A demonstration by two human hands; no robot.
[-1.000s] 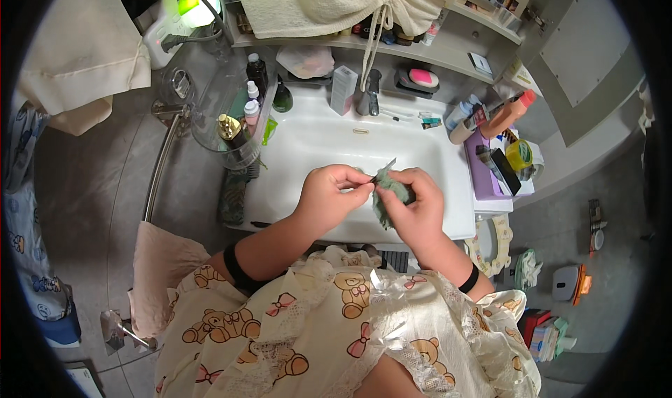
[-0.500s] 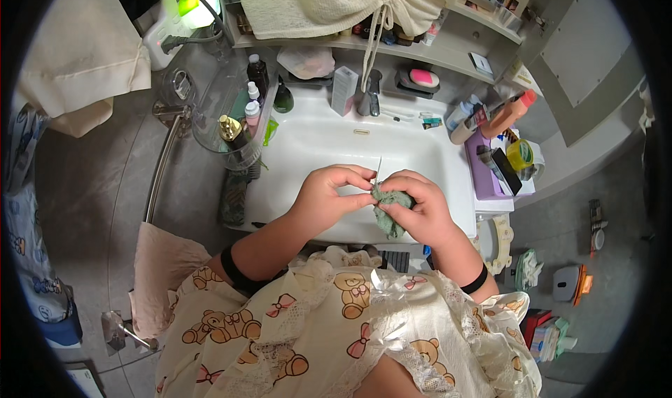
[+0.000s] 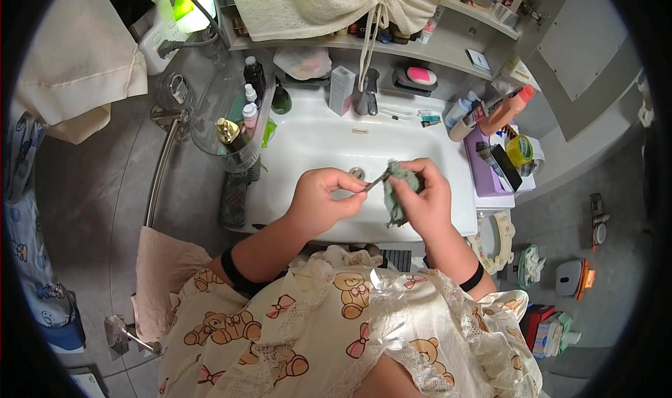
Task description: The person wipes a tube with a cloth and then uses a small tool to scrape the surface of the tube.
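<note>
Over sink [image 3: 315, 146]: green cloth [image 3: 399, 191] between both grips.

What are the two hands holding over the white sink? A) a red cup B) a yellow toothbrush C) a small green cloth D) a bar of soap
C: the left hand and right hand pinch a small green cloth between them above the white sink.

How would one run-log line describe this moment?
left hand: pinches cloth corner | right hand: grips green cloth | place: above white sink
</note>
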